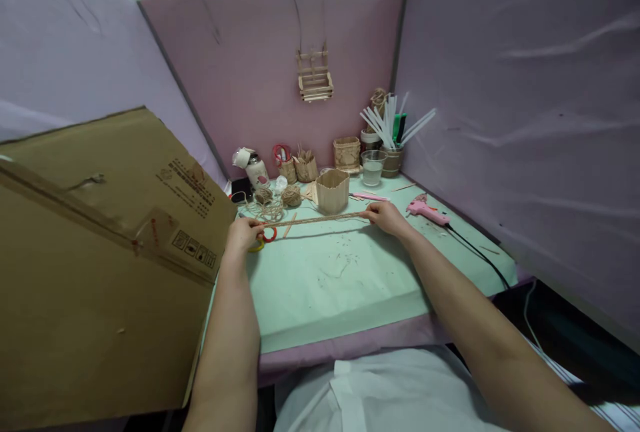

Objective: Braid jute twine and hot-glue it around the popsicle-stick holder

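Observation:
A length of braided twine is stretched nearly level above the table, between my two hands. My left hand pinches its left end, over a pair of scissors with red and yellow handles. The right end sits between the closed fingers of my right hand. Just behind the twine stands a pot faced with wooden sticks. A loose wooden stick lies near my left hand, with balls of twine behind it.
A pink glue gun with a black cord lies at the right. A large cardboard box blocks the left side. At the back are a cup of liquid, a bottle and stick-filled pots. A small stick swing hangs on the wall.

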The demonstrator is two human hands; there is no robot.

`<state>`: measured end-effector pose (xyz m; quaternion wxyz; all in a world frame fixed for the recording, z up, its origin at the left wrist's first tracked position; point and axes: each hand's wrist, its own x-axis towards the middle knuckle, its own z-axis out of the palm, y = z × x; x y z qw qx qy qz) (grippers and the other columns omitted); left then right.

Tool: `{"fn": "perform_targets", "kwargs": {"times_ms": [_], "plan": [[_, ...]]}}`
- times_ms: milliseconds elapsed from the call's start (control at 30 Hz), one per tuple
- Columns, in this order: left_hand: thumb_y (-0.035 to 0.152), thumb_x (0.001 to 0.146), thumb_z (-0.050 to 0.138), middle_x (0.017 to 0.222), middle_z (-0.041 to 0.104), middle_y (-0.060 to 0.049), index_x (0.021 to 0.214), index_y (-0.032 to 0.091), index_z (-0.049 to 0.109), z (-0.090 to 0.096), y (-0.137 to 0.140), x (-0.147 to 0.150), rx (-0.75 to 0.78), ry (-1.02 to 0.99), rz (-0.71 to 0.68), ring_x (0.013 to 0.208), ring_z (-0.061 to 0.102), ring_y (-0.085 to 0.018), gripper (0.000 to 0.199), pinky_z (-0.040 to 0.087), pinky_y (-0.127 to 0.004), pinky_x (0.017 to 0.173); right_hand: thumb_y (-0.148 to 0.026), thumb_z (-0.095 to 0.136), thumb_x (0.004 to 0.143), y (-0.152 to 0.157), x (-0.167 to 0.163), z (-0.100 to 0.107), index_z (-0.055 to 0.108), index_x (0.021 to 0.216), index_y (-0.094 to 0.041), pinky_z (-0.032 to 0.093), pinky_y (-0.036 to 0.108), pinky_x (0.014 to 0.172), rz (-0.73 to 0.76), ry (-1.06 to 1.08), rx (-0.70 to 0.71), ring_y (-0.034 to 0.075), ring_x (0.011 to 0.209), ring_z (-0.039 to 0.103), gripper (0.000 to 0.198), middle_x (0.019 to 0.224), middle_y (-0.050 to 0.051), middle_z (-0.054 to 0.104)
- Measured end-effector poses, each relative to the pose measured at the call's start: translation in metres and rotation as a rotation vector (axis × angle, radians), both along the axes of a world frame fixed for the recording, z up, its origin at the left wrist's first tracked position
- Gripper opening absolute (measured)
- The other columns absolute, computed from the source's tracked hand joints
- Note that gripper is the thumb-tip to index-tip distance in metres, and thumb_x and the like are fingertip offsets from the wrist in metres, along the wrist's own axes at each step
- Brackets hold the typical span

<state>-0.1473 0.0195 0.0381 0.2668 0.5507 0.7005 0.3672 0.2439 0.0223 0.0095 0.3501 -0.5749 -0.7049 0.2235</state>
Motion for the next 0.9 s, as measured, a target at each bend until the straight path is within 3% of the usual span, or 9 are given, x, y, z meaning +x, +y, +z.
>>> {"fn": "perform_targets", "kwargs": {"times_ms": [200, 467, 900], "plan": [[0.02, 0.063, 0.068, 0.05, 0.059, -0.002, 0.063, 0.016, 0.066, -0.001, 0.0, -0.005, -0.021, 0.055, 0.02, 0.049, 0.055, -0.014, 0.004, 0.042, -0.025, 0.052, -0.042, 0.054, 0.08, 0.0, 0.002, -0.001, 0.064, 0.061, -0.018, 0.032, 0.026, 0.058, 0.043, 0.018, -0.018, 0.014, 0.054, 0.046, 0.032, 0.053, 0.0, 0.056], [0.019, 0.066, 0.067, 0.05, 0.059, -0.002, 0.066, 0.015, 0.068, -0.003, 0.002, -0.001, -0.015, 0.057, 0.029, 0.049, 0.055, -0.014, 0.005, 0.042, -0.024, 0.053, -0.036, 0.052, 0.078, 0.002, 0.01, -0.002, 0.065, 0.061, -0.018, 0.034, 0.026, 0.059, -0.012, 0.066, -0.006, 0.014, 0.058, 0.049, 0.028, 0.06, 0.002, 0.062], [0.02, 0.064, 0.067, 0.053, 0.061, -0.003, 0.066, 0.015, 0.066, -0.011, 0.007, 0.002, 0.02, 0.001, 0.028, 0.05, 0.057, -0.014, 0.005, 0.046, -0.025, 0.054, -0.043, 0.059, 0.077, 0.001, 0.016, -0.007, 0.066, 0.074, -0.017, 0.034, 0.024, 0.048, 0.097, 0.256, -0.126, 0.011, 0.051, 0.046, 0.027, 0.062, 0.002, 0.064]]}}
